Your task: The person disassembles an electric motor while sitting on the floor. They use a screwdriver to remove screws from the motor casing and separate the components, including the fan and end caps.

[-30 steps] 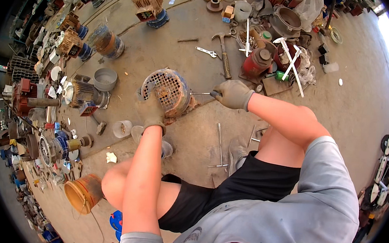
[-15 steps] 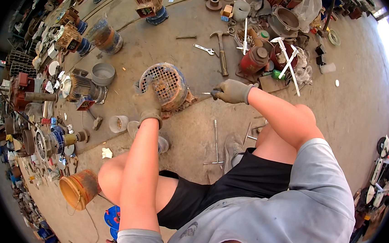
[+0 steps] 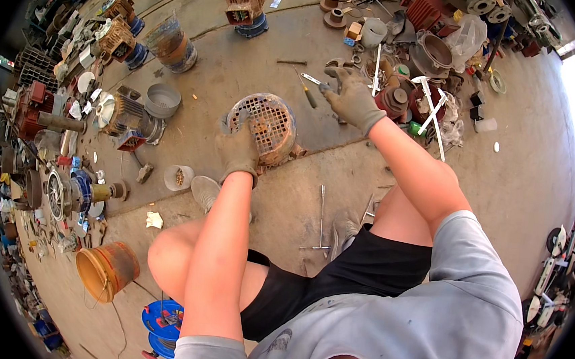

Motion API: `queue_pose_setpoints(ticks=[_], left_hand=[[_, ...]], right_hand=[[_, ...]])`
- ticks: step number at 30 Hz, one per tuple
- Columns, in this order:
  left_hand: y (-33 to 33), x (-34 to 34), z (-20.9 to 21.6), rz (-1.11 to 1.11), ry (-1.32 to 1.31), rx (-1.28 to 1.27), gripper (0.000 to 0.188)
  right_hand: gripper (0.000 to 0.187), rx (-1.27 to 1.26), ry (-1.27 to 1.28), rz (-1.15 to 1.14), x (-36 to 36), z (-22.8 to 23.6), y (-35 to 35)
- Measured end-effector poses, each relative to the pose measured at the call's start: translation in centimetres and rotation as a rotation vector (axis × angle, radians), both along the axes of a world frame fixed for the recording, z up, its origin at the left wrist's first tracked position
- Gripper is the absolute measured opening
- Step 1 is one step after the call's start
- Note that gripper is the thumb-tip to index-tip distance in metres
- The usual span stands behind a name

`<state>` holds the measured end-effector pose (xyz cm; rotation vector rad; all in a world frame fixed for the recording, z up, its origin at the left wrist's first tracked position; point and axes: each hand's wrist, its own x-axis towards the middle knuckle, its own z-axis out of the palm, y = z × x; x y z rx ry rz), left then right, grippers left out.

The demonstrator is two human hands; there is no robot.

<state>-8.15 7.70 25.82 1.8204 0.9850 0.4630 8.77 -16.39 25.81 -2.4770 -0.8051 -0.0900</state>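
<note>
My left hand (image 3: 237,148), in a grey-brown work glove, grips the near-left rim of a rusty round motor fan cover (image 3: 274,128) with a square-holed grille. My gloved right hand (image 3: 353,102) reaches out to the right of it, fingers apart, over a claw hammer (image 3: 338,63) on the floor. The hand hides most of the hammer's handle. A screwdriver (image 3: 309,97) with a dark handle lies just left of that hand. Near the fingertips shows one end of an adjustable wrench (image 3: 311,79). A long bolt (image 3: 291,62) lies beyond.
To the right stand a red bottle jack (image 3: 392,101), white calipers (image 3: 431,110) and piled parts. Rusty motors (image 3: 246,1) and a grey metal bowl (image 3: 162,101) are to the left. A T-handled wrench (image 3: 321,216) lies between my feet, with an orange bucket (image 3: 106,270) at lower left.
My right hand has put the screwdriver down on the floor and moved farther out, over the hammer. My left hand keeps its place on the fan cover. The whole view has shifted slightly.
</note>
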Motion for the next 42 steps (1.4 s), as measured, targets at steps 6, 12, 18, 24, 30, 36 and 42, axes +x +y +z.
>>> queue_pose_setpoints(ticks=[6, 12, 18, 24, 30, 36, 42], left_hand=[[1.0, 0.3, -0.9, -0.036, -0.069, -0.130, 0.057], [7.9, -1.3, -7.9, -0.581, 0.219, 0.758, 0.051], [6.6, -0.9, -8.2, -0.292, -0.359, -0.871, 0.048], [2.9, -7.7, -6.0, -0.130, -0.492, -0.860, 0.058], [-2.8, -9.4, -6.9, 0.276, -0.216, -0.255, 0.080], [-7.0, -8.5, -5.4, 0.467, 0.060, -0.245, 0.101], [-9.2, -8.2, -3.8, 0.530, 0.026, -0.245, 0.102]], right_hand=[[0.066, 0.120, 0.260, -0.098, -8.5, -0.8, 11.1], [0.071, 0.121, 0.278, -0.277, -11.6, 0.7, 14.4], [0.070, -0.003, 0.211, -0.258, -11.1, -0.1, 14.1], [0.069, 0.085, 0.230, 0.021, -12.6, 1.6, 12.5], [0.062, 0.137, 0.354, 0.488, -9.1, 2.1, 12.6], [0.062, 0.228, 0.499, 0.063, -10.3, -0.7, 12.9], [0.060, 0.231, 0.638, 0.095, -10.7, -0.1, 13.2]])
